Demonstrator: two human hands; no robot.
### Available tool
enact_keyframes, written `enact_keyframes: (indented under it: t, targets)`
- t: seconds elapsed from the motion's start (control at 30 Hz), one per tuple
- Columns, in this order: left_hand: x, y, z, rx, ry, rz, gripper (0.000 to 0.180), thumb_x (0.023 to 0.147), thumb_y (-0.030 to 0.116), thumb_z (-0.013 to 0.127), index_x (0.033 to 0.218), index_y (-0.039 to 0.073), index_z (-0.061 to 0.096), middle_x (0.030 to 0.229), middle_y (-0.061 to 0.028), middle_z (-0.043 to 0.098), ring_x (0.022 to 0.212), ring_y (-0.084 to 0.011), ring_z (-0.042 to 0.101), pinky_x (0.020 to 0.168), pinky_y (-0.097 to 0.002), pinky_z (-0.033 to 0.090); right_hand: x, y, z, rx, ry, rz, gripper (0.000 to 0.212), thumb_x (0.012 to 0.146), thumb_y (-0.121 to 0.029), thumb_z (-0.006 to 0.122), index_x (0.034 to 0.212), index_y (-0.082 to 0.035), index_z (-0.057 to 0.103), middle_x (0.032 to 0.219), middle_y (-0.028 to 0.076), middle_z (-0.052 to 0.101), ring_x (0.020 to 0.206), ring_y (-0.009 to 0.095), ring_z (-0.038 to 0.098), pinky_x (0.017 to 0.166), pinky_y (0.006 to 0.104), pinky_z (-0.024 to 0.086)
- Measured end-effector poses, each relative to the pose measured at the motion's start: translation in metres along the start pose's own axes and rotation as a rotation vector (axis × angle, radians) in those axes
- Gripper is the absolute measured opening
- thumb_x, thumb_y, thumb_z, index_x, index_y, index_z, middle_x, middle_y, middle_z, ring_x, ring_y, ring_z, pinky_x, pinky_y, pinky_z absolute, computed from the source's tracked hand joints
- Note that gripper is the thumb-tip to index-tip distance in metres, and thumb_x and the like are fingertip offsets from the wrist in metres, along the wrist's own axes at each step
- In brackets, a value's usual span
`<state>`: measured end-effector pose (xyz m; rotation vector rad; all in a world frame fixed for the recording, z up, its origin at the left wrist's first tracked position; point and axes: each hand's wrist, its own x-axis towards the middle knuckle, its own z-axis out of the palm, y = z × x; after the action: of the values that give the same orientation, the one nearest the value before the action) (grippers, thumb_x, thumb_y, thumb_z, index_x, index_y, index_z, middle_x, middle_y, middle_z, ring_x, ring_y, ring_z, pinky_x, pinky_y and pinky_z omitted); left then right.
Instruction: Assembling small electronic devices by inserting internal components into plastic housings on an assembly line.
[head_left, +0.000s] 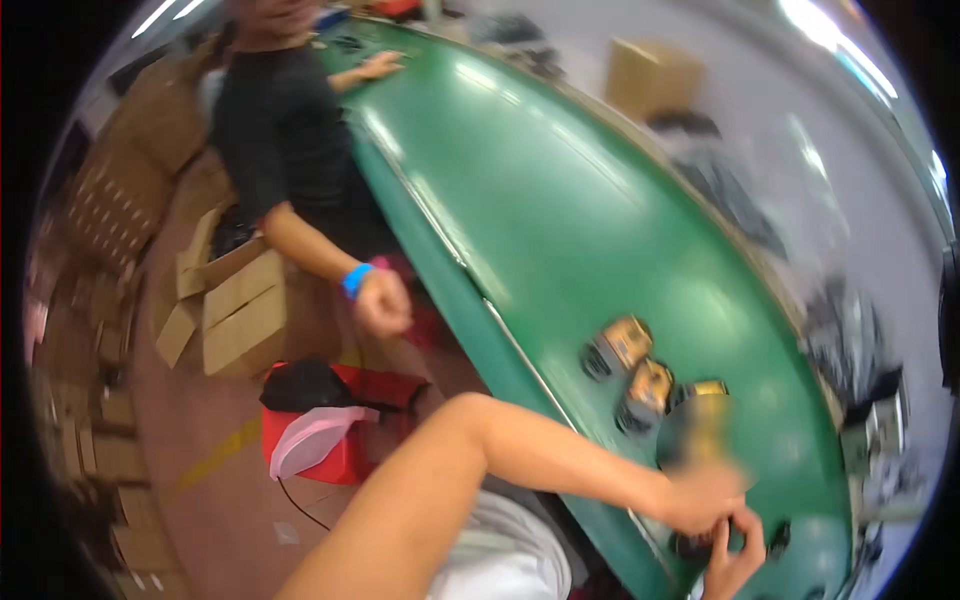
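Observation:
My left forearm crosses the green work surface, and my left hand [706, 496] is smeared by motion. A blurred yellow-and-black power tool [706, 430] rises from its fingers and seems gripped in them. Just below, my right hand [735, 555] has its fingers bent and pinched up against the left hand. Whatever lies between those fingertips is hidden. A small dark piece [690, 546] shows beside the right fingers. Two more yellow-and-black power tools, one farther off [617, 348] and one nearer [645, 394], lie on the green surface beyond my hands.
The long green table [520, 190] has a metal edge strip. At its left stands a co-worker [290, 140] with a blue wristband. A red seat [345, 440] with pink and black items and an open carton [240, 310] are on the floor. Another carton [650, 78] and plastic bags line the far side.

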<state>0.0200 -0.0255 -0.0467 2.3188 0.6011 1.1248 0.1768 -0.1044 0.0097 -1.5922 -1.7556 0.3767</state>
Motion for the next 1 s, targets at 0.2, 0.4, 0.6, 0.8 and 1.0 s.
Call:
enact_keyframes:
  t: [0.2,0.4,0.6,0.8,1.0]
  targets:
    - [0.003,0.003,-0.037,0.151,-0.081,-0.071,0.024,0.078,0.016,0.074,0.1,0.009,0.07,0.094,-0.0117,0.061,0.088,-0.0329,0.061,0.077,-0.045,0.05,0.009,-0.007,0.018,-0.007,0.079,0.01,0.021,0.08,-0.001,0.079,0.099,0.002,0.073,0.104,0.016,0.076,0.097,0.031,0.072,0.09,0.0381,0.055]
    - [-0.006,0.032,-0.034,0.216,-0.002,-0.151,0.027,0.084,0.004,0.071,0.111,0.004,0.071,0.11,-0.0101,0.066,0.103,-0.0317,0.064,0.091,-0.0435,0.052,0.007,-0.003,0.007,-0.005,0.126,-0.034,0.02,0.079,-0.001,0.082,0.096,0.0,0.073,0.102,0.012,0.077,0.093,0.029,0.072,0.085,0.0374,0.057]
    - [-0.003,0.038,-0.04,0.23,-0.041,-0.21,0.021,0.084,0.007,0.074,0.105,0.009,0.072,0.106,-0.0089,0.066,0.101,-0.0313,0.064,0.087,-0.0437,0.053,0.004,-0.005,0.006,-0.02,0.117,-0.093,0.019,0.079,0.0,0.08,0.096,0.0,0.072,0.101,0.011,0.076,0.091,0.029,0.072,0.082,0.037,0.057]
    - [-0.005,0.038,-0.025,0.311,0.0,-0.22,0.013,0.085,0.009,0.075,0.097,0.01,0.071,0.099,-0.0068,0.064,0.093,-0.0296,0.063,0.081,-0.0432,0.054,-0.004,-0.004,0.008,-0.033,0.141,-0.142,0.018,0.078,0.001,0.08,0.093,0.0,0.07,0.099,0.01,0.076,0.089,0.029,0.071,0.079,0.0373,0.057]
    - [-0.003,0.039,-0.026,0.334,0.01,-0.218,0.011,0.084,0.01,0.074,0.094,0.01,0.07,0.098,-0.0065,0.063,0.092,-0.0294,0.062,0.08,-0.0432,0.054,0.0,-0.005,0.006,-0.052,0.132,-0.177,0.017,0.077,0.002,0.08,0.09,-0.001,0.069,0.097,0.009,0.076,0.087,0.029,0.071,0.077,0.0381,0.057]
